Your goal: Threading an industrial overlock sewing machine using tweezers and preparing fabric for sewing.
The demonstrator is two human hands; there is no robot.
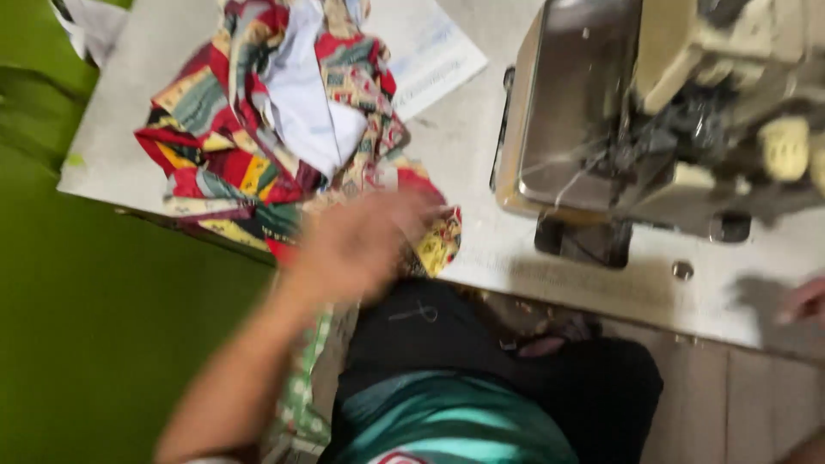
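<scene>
Head view | left hand [365, 245] blurred, outstretched onto patterned fabric [258, 137], grip unclear | right hand [806, 301] at frame edge, grip unclear

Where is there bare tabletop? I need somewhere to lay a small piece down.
A bare strip of table runs between the patterned fabric pile and the sewing machine, and on along the front edge below the machine. The left part is crowded: fabric, paper, and the blurred left hand at the fabric's near edge.
</scene>
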